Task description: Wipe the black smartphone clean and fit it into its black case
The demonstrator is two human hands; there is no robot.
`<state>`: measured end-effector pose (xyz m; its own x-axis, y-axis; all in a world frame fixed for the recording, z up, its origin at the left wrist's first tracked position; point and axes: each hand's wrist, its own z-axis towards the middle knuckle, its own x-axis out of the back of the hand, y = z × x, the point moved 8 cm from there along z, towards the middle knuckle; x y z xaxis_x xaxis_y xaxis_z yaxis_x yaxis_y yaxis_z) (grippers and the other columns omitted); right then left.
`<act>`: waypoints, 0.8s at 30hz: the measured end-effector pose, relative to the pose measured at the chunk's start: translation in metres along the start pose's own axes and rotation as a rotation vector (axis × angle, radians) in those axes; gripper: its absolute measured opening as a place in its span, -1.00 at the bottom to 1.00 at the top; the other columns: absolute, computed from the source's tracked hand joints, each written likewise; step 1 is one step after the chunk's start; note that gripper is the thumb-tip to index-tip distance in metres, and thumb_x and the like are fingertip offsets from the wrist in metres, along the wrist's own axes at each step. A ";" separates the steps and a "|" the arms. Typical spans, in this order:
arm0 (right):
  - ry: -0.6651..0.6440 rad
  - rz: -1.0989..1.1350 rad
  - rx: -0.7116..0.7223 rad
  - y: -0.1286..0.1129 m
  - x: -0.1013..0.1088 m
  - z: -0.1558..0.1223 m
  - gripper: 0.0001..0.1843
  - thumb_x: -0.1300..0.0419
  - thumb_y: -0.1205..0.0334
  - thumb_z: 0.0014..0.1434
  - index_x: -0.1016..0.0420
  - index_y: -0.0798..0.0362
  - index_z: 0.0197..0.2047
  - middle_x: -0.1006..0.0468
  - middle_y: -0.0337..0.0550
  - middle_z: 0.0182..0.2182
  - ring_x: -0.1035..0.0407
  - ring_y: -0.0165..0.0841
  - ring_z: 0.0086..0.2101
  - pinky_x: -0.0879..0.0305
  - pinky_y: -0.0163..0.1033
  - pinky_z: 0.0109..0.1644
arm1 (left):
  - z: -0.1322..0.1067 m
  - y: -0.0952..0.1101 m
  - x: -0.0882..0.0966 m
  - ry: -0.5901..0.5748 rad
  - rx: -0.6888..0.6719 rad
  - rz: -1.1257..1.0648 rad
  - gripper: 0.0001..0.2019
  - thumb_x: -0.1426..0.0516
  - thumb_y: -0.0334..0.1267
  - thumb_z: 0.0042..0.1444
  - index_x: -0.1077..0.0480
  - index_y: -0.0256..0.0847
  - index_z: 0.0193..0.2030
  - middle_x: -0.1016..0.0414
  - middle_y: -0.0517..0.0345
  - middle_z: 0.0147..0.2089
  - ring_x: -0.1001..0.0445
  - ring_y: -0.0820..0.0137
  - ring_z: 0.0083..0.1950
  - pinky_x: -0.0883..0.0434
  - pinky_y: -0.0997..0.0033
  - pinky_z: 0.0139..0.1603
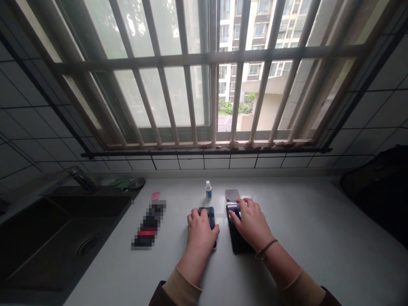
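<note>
On the pale countertop, my left hand [200, 231] lies over a phone [211, 216], its thumb along the right edge and its fingers bent across the top and left side. To the right, my right hand [251, 221] is closed over the upper part of a flat black phone-like device [237, 238], thumb on its face and fingers by its top edge. Part of that device is hidden under the palm. Just beyond the two devices stand a small white bottle [208, 191] with a coloured label and a grey cloth square [232, 195].
A pixelated dark item with a red band [148, 229] lies left of my hands, with a pink slip [155, 196] above it. A dark sink [63, 238] with a tap [84, 180] fills the left. A black bag-like shape [379, 191] stands right. Behind is a barred window [197, 59].
</note>
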<state>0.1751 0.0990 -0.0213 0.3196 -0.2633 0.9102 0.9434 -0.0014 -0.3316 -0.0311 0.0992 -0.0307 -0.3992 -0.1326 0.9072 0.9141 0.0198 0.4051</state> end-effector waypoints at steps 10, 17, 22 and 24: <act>-0.027 0.243 -0.076 0.044 0.012 -0.009 -0.67 -0.05 0.01 0.47 -0.49 -0.06 -0.26 -0.60 -0.17 -0.44 -0.48 -0.26 -0.44 -0.14 -0.22 -0.35 | -0.003 0.002 0.004 0.000 -0.010 -0.029 -0.63 -0.36 -0.19 0.12 -0.47 -0.17 0.04 -0.32 -0.10 0.16 -0.34 0.01 0.19 -0.33 0.12 0.25; -0.062 0.223 -0.048 0.040 0.003 -0.008 -0.71 -0.08 0.07 0.46 -0.50 -0.05 -0.28 -0.62 -0.20 -0.48 -0.47 -0.27 -0.45 -0.07 -0.24 -0.35 | -0.003 0.002 0.007 0.024 -0.026 -0.046 -0.74 -0.30 -0.17 0.25 -0.47 -0.18 0.02 -0.32 -0.10 0.12 -0.37 0.05 0.17 -0.33 0.11 0.26; -0.056 0.241 -0.050 0.041 0.002 -0.008 -0.77 -0.12 0.09 0.46 -0.53 -0.06 -0.21 -0.61 -0.23 -0.48 -0.49 -0.27 -0.44 -0.08 -0.26 -0.35 | 0.000 -0.001 0.005 0.023 -0.034 -0.076 -0.76 -0.28 -0.18 0.27 -0.49 -0.20 0.03 -0.33 -0.12 0.13 -0.39 0.04 0.17 -0.34 0.09 0.27; -0.054 0.249 -0.042 0.041 0.002 -0.008 -0.79 -0.12 0.10 0.45 -0.54 -0.06 -0.17 -0.61 -0.24 -0.48 -0.50 -0.28 -0.43 -0.09 -0.26 -0.34 | 0.002 -0.004 0.006 0.029 -0.046 -0.105 -0.78 -0.26 -0.20 0.28 -0.50 -0.21 0.01 -0.36 -0.12 0.11 -0.42 0.05 0.15 -0.36 0.09 0.27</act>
<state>0.2135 0.0904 -0.0347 0.5466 -0.2088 0.8110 0.8311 0.0167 -0.5559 -0.0376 0.0999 -0.0264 -0.4915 -0.1604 0.8560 0.8698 -0.0407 0.4917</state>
